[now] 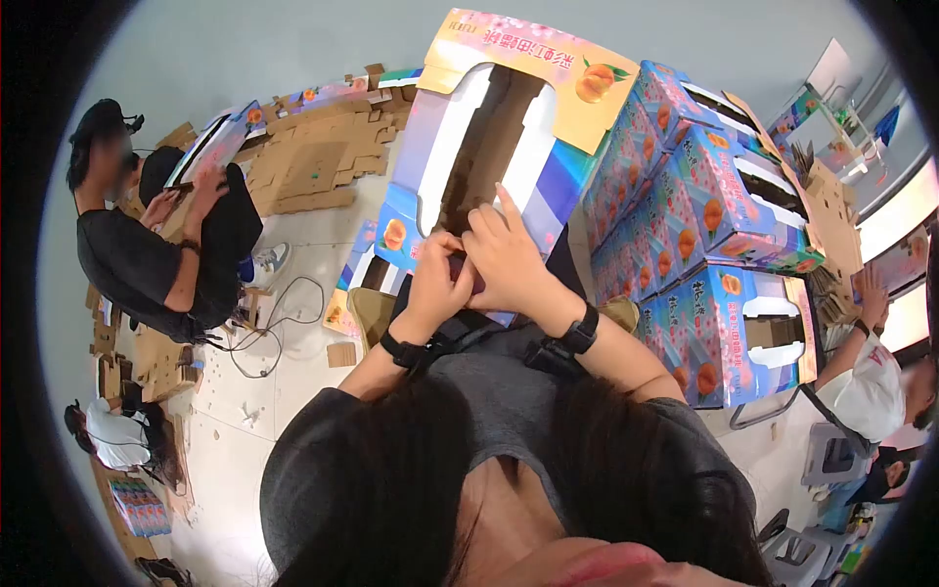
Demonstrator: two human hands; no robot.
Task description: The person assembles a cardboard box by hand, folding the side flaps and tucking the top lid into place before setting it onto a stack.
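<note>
A colourful cardboard box (587, 88) with peach pictures and a long cut-out opening stands in front of me, its near end by my lap. My left hand (437, 289) is closed at the near edge of the opening, fingertips pinched together. Beside it, touching it, my right hand (504, 256) has its index finger pointing up over the opening and its other fingers curled. A small dark patch shows between the hands; what they grip there is hidden. Each wrist wears a black band.
Stacked peach boxes (699, 196) rise at the right. Flat brown cardboard (313, 157) lies at the back left. A person in black (127, 245) handles a box at the left. Another person (871, 391) sits at the far right. A cable (279, 342) lies on the floor.
</note>
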